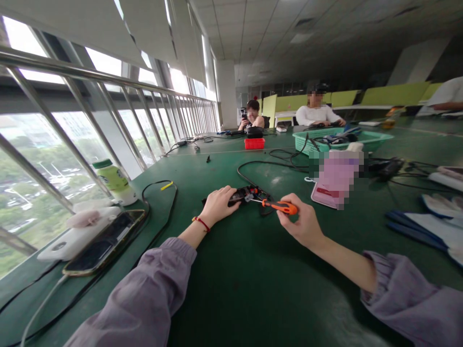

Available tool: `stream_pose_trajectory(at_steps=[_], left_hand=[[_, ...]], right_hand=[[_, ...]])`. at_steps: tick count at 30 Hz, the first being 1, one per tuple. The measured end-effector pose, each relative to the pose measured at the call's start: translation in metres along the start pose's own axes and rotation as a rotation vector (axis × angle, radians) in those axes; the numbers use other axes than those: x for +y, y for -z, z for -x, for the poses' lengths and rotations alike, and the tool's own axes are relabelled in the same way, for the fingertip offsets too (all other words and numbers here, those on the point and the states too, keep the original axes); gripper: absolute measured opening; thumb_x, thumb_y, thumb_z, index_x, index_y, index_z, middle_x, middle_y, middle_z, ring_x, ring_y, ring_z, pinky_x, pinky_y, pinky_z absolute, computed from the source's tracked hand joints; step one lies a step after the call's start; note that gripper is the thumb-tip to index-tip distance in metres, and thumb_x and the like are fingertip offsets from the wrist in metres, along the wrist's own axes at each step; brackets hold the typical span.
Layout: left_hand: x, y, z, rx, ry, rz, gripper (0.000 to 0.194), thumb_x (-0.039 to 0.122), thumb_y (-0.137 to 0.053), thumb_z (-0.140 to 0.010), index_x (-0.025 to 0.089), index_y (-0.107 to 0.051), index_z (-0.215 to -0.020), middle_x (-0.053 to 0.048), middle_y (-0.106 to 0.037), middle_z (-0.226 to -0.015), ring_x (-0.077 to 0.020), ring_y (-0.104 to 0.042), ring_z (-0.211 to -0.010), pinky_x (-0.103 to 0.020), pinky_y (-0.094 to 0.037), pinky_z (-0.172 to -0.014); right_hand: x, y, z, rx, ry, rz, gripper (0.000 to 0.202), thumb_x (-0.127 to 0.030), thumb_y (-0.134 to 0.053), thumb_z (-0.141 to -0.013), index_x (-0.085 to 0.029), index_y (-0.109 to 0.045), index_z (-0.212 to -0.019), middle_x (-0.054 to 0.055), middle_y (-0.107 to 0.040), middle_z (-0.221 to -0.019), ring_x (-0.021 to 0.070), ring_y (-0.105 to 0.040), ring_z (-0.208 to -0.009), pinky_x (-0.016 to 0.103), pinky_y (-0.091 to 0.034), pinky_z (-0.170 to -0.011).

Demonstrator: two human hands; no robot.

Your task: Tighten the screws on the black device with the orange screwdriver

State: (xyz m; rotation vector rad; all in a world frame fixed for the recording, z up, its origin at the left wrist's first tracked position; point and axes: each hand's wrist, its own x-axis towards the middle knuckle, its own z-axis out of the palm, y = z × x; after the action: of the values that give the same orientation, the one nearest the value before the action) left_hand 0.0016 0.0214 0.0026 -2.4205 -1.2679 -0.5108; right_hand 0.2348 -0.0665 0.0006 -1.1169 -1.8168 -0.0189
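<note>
My left hand [219, 205] is wrapped over a small black device [240, 195] lying on the green table [249, 270]. Small parts show at the device's right end; what exactly they are is too small to tell. In my right hand [304, 221] is a screwdriver [284, 207] with an orange and black handle, held near its butt end. Its thin metal shaft points left, and the tip reaches the right end of the device. Whether the tip sits on a screw cannot be made out. A black cable lies close to the device.
A green bottle [114, 180], a smartphone [104, 243] and a white case-like object [74, 238] stand at the left by the railing [108, 79]. Ahead are a red basket [254, 143] and a green basket [302, 144]. Gloves [427, 229] lie right. Two people sit across the table.
</note>
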Motion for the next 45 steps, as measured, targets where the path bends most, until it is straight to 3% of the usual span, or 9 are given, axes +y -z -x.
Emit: stream_pose_trajectory(at_steps=[7, 13, 20, 24, 26, 33, 39, 45], left_hand=[[0.0, 0.0, -0.001, -0.002, -0.008, 0.027, 0.033, 0.042, -0.048, -0.081, 0.021, -0.053, -0.107, -0.002, -0.059, -0.094, -0.018, -0.058, -0.084, -0.028, -0.042, -0.064], [0.0, 0.002, -0.001, -0.036, -0.038, 0.037, 0.033, 0.041, -0.046, -0.082, 0.021, -0.053, -0.107, -0.003, -0.06, -0.096, -0.0191, -0.056, -0.088, -0.03, -0.042, -0.071], [0.001, 0.005, 0.001, -0.035, -0.059, 0.069, 0.033, 0.04, -0.047, -0.081, 0.021, -0.053, -0.107, -0.004, -0.059, -0.097, -0.0191, -0.055, -0.09, -0.03, -0.042, -0.075], [0.005, 0.006, 0.003, -0.033, -0.037, 0.063, 0.033, 0.039, -0.047, -0.081, 0.02, -0.053, -0.108, -0.005, -0.058, -0.097, -0.0194, -0.055, -0.089, -0.03, -0.041, -0.075], [0.008, 0.006, 0.004, -0.03, -0.021, 0.049, 0.034, 0.039, -0.047, -0.08, 0.019, -0.053, -0.108, -0.005, -0.058, -0.097, -0.0202, -0.055, -0.089, -0.031, -0.041, -0.076], [0.012, 0.004, 0.007, -0.012, 0.021, 0.061, 0.036, 0.037, -0.046, -0.082, 0.019, -0.051, -0.113, -0.006, -0.059, -0.098, -0.0205, -0.055, -0.091, -0.032, -0.038, -0.079], [0.01, 0.0, 0.007, -0.013, 0.014, 0.059, 0.037, 0.039, -0.046, -0.082, 0.019, -0.05, -0.114, -0.005, -0.06, -0.1, -0.0201, -0.056, -0.091, -0.031, -0.039, -0.078], [0.01, -0.001, 0.008, -0.005, 0.013, 0.046, 0.037, 0.038, -0.046, -0.083, 0.019, -0.05, -0.114, -0.005, -0.06, -0.102, -0.02, -0.056, -0.09, -0.031, -0.04, -0.077]], right_hand=[[0.001, 0.0, 0.0, 0.021, -0.052, 0.012, 0.027, -0.033, -0.054, -0.072, -0.021, -0.038, -0.054, -0.005, -0.036, -0.048, 0.0098, -0.038, -0.045, 0.024, -0.029, -0.048], [-0.003, 0.004, 0.0, 0.048, -0.056, -0.037, 0.007, -0.026, -0.051, -0.072, -0.021, -0.047, -0.074, -0.004, -0.048, -0.055, 0.0112, -0.047, -0.052, 0.023, -0.037, -0.054], [-0.004, 0.005, 0.001, 0.073, -0.034, 0.028, 0.025, -0.033, -0.054, -0.072, -0.021, -0.04, -0.053, -0.004, -0.041, -0.048, 0.011, -0.04, -0.047, 0.025, -0.031, -0.051], [-0.006, 0.007, 0.0, 0.062, -0.01, 0.01, 0.006, -0.027, -0.051, -0.072, -0.021, -0.049, -0.071, -0.002, -0.052, -0.059, 0.0126, -0.049, -0.055, 0.025, -0.038, -0.056], [-0.007, 0.008, 0.001, 0.054, -0.002, 0.016, 0.006, -0.025, -0.051, -0.071, -0.021, -0.049, -0.075, -0.001, -0.054, -0.062, 0.013, -0.051, -0.058, 0.025, -0.039, -0.058], [-0.002, 0.008, 0.001, 0.049, -0.012, 0.12, 0.031, -0.035, -0.05, -0.076, -0.021, -0.036, -0.051, -0.003, -0.039, -0.047, 0.0122, -0.041, -0.049, 0.027, -0.032, -0.054], [-0.005, 0.009, 0.001, 0.048, 0.039, 0.117, 0.009, -0.029, -0.05, -0.074, -0.021, -0.046, -0.071, -0.002, -0.051, -0.059, 0.0117, -0.047, -0.052, 0.024, -0.036, -0.054], [-0.005, 0.008, 0.003, 0.006, 0.064, 0.194, 0.032, -0.035, -0.051, -0.075, -0.021, -0.035, -0.051, -0.003, -0.035, -0.046, 0.0114, -0.039, -0.047, 0.026, -0.028, -0.051]])
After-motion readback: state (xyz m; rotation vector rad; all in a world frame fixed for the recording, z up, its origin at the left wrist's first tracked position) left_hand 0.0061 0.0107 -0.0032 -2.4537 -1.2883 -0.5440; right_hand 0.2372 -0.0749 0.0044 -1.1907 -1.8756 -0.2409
